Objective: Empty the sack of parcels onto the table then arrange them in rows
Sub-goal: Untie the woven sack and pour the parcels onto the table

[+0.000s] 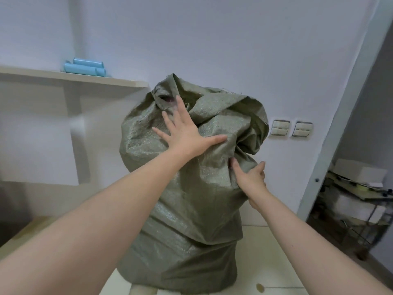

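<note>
A bulging grey-green woven sack [187, 209] stands upright in the middle of the view, its top crumpled and folded over. My left hand [187, 133] lies flat on the upper front of the sack, fingers spread. My right hand [252, 177] pinches a fold of the sack's fabric on its right side, below the folded top. The parcels are hidden inside the sack. A small dark gap shows at the sack's mouth near my left fingertips.
A pale table top [106, 78] juts from the left wall with light-blue rolls [85, 66] on it. Two wall switches [290, 128] sit right of the sack. A cluttered wire rack [357, 201] stands behind a doorframe at right. Pale tiled floor [272, 262] lies below.
</note>
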A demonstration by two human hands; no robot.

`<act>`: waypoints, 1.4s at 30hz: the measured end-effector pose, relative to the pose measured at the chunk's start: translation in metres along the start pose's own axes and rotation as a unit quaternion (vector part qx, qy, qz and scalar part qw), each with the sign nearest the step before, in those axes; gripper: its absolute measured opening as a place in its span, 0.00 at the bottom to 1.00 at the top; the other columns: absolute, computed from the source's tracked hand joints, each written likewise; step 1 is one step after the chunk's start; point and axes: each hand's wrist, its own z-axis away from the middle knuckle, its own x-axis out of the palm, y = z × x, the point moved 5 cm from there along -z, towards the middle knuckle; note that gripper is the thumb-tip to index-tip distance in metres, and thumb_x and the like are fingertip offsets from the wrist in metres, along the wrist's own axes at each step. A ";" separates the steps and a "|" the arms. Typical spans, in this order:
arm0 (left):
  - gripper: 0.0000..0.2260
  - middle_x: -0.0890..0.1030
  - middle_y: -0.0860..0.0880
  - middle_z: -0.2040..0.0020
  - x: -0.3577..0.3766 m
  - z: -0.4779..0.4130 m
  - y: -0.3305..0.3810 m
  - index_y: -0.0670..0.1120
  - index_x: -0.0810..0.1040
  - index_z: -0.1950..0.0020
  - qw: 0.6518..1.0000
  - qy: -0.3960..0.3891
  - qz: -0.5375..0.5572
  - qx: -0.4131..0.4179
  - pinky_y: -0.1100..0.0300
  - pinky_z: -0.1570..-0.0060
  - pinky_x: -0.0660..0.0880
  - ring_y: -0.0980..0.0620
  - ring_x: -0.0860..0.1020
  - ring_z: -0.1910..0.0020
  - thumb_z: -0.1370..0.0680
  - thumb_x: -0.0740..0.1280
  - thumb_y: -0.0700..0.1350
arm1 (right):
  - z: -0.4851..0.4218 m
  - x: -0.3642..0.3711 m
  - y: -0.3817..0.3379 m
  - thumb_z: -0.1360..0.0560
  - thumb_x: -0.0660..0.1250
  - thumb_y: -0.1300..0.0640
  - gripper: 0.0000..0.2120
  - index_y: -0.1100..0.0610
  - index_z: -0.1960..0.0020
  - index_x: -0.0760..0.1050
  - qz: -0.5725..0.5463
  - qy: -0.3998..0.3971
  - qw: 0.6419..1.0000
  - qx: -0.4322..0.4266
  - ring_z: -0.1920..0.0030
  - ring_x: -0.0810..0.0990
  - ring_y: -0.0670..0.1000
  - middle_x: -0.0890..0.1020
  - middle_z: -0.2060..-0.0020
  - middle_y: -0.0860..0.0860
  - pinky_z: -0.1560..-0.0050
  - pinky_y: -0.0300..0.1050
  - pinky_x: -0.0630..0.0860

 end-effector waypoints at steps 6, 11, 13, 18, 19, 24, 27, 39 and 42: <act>0.49 0.61 0.42 0.25 0.014 0.003 -0.005 0.48 0.38 0.21 0.998 0.021 -0.054 -0.013 0.30 0.31 0.39 0.42 0.59 0.25 0.27 0.66 0.66 | -0.012 -0.003 0.023 0.30 0.69 0.34 0.47 0.47 0.23 0.45 -0.147 -0.052 0.983 0.099 0.30 0.66 0.65 0.60 0.25 0.55 0.38 0.67 0.71; 0.15 0.57 0.46 0.25 0.011 0.014 -0.016 0.58 0.75 0.34 0.995 0.045 -0.090 0.017 0.28 0.32 0.35 0.40 0.47 0.23 0.21 0.62 0.56 | -0.006 0.001 0.023 0.35 0.77 0.40 0.48 0.45 0.26 0.50 -0.220 -0.090 0.962 0.135 0.33 0.69 0.64 0.65 0.30 0.55 0.44 0.76 0.70; 0.10 0.48 0.50 0.21 0.009 0.019 -0.022 0.59 0.79 0.43 0.995 0.046 -0.085 0.013 0.28 0.36 0.30 0.39 0.38 0.23 0.20 0.61 0.54 | -0.004 0.002 0.022 0.35 0.78 0.44 0.46 0.47 0.27 0.54 -0.255 -0.093 0.955 0.121 0.36 0.73 0.62 0.69 0.33 0.54 0.44 0.74 0.71; 0.16 0.55 0.59 0.21 -0.001 0.025 -0.042 0.63 0.71 0.32 0.997 -0.033 0.013 -0.075 0.25 0.36 0.32 0.41 0.42 0.22 0.17 0.54 0.57 | 0.014 0.002 0.016 0.31 0.76 0.49 0.37 0.49 0.28 0.60 -0.290 -0.056 0.953 0.062 0.41 0.76 0.56 0.75 0.39 0.52 0.40 0.64 0.75; 0.17 0.59 0.56 0.22 -0.004 0.027 -0.043 0.63 0.70 0.30 0.996 -0.037 0.029 -0.080 0.26 0.35 0.33 0.42 0.44 0.21 0.17 0.52 0.57 | 0.016 0.000 0.015 0.30 0.73 0.50 0.34 0.51 0.29 0.62 -0.280 -0.034 0.958 0.056 0.41 0.77 0.56 0.75 0.39 0.52 0.39 0.62 0.75; 0.16 0.76 0.41 0.36 -0.014 0.042 -0.040 0.57 0.76 0.50 0.982 -0.044 0.165 -0.078 0.28 0.32 0.49 0.36 0.66 0.29 0.19 0.50 0.59 | 0.034 -0.014 0.013 0.21 0.65 0.56 0.07 0.57 0.49 0.80 -0.275 -0.009 0.960 0.048 0.45 0.81 0.58 0.83 0.47 0.56 0.42 0.59 0.78; 0.14 0.77 0.40 0.38 -0.021 0.054 -0.039 0.55 0.74 0.53 0.981 -0.036 0.170 -0.082 0.30 0.32 0.55 0.36 0.68 0.31 0.18 0.51 0.57 | 0.046 -0.020 0.011 0.22 0.65 0.47 0.19 0.60 0.38 0.75 -0.350 -0.046 0.931 0.094 0.44 0.81 0.60 0.82 0.45 0.55 0.44 0.61 0.78; 0.16 0.78 0.50 0.46 -0.035 0.071 -0.050 0.53 0.75 0.48 0.964 -0.034 0.256 -0.069 0.37 0.30 0.61 0.42 0.74 0.37 0.18 0.52 0.59 | 0.051 -0.013 -0.077 0.31 0.52 0.26 0.39 0.43 0.25 0.61 -0.061 -0.061 0.970 -0.228 0.23 0.54 0.52 0.57 0.23 0.49 0.25 0.59 0.56; 0.31 0.71 0.50 0.30 -0.035 0.071 -0.042 0.53 0.62 0.27 0.946 -0.076 0.310 -0.063 0.42 0.28 0.61 0.46 0.69 0.30 0.24 0.56 0.68 | 0.063 0.013 -0.083 0.25 0.53 0.32 0.31 0.44 0.26 0.64 0.019 -0.070 0.957 -0.283 0.23 0.55 0.54 0.59 0.23 0.52 0.26 0.62 0.56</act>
